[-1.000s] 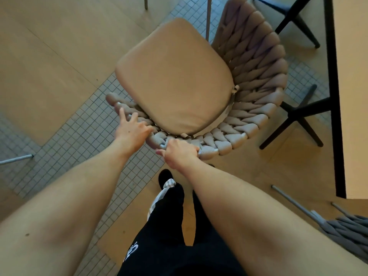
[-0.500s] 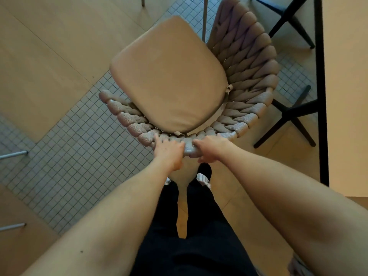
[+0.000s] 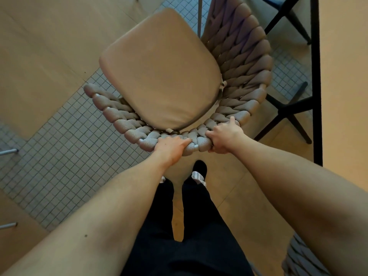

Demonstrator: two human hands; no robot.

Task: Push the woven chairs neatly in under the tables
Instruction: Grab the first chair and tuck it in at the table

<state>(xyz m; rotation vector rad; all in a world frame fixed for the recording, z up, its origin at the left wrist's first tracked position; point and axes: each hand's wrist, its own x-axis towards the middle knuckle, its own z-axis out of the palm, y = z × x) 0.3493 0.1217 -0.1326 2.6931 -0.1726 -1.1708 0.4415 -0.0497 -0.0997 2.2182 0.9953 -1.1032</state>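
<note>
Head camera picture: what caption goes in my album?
Both hands, left and right, grip the woven chair by its back rim.

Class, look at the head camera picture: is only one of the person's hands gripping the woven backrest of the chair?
No: both the left hand and the right hand hold the chair's woven backrest.

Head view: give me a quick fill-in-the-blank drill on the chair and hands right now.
1. Both hands grip the chair's woven ____.
2. The left hand sits ____ of the right hand on the chair.
3. The cushion is ____ in colour.
4. The floor under the chair is partly wood, partly small ____.

Missing words: backrest; left; tan; tiles
</note>
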